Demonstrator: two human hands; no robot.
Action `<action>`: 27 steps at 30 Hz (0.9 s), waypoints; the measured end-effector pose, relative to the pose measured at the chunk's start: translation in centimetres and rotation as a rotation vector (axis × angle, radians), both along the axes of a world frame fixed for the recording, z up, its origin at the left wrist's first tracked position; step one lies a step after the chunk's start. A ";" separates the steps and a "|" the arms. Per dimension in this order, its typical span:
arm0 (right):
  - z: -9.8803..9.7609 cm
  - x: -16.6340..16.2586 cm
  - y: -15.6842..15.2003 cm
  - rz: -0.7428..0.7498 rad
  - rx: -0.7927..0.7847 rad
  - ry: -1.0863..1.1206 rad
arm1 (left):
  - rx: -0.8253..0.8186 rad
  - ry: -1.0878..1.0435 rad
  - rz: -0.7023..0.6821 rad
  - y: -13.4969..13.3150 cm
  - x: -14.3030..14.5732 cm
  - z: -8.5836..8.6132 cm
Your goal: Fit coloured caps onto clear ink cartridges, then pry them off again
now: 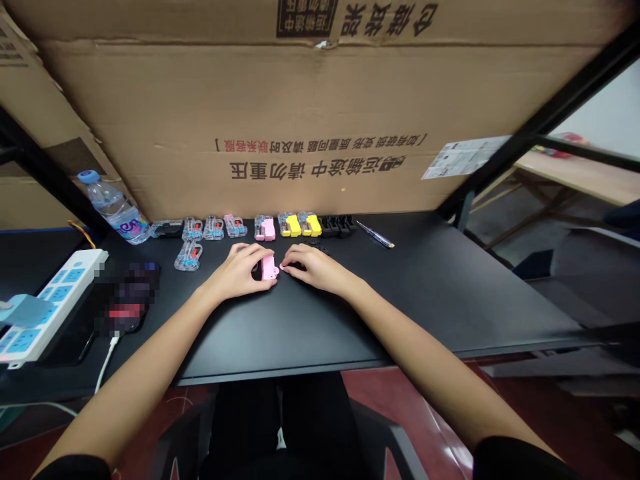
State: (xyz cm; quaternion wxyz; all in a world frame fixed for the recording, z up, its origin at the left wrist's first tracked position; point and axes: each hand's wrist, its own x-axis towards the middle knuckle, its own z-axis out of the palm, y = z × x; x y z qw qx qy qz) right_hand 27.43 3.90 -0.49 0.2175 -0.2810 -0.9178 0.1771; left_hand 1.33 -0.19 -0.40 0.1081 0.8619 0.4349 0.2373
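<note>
Both hands on one pink part [269, 267] at bench [450, 293] centre, near the far row of parts [260, 227]. Left hand [243, 270] fingers curled gripping it; right hand [311, 266] fingertips pinch its right edge. Looks mid-assembly; next move likely needs steady hold, precise alignment.

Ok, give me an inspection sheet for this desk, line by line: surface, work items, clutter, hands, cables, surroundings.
Surface: black desk, matte, bare on its right half.
Job's things: pink piece between both hands; row of small pieces along the back edge, clear, pink, yellow and black; one clear piece apart, in front of the row.
Clutter: water bottle lying at back left; screwdriver right of the row; blurred dark object at left.
Grippers: left hand holds the pink piece; right hand touches it with fingertips.
Cables: white cable hanging off the front edge; power strip at left.
Surroundings: cardboard box behind the desk; black frame at right.
</note>
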 end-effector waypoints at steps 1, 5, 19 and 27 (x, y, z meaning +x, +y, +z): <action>0.0 -0.1 0.0 0.014 0.024 -0.003 | -0.006 -0.006 0.003 0.0 0.0 -0.1; -0.1 -0.3 -0.3 0.017 0.139 -0.079 | -0.029 -0.017 0.022 0.1 0.0 -0.1; 0.2 -1.0 -1.0 -0.015 0.246 -0.252 | -0.058 -0.016 0.044 0.2 0.0 -0.1; 0.0 -1.7 -0.8 -0.145 -0.321 0.350 | -0.057 -0.008 0.038 0.3 -0.1 -0.1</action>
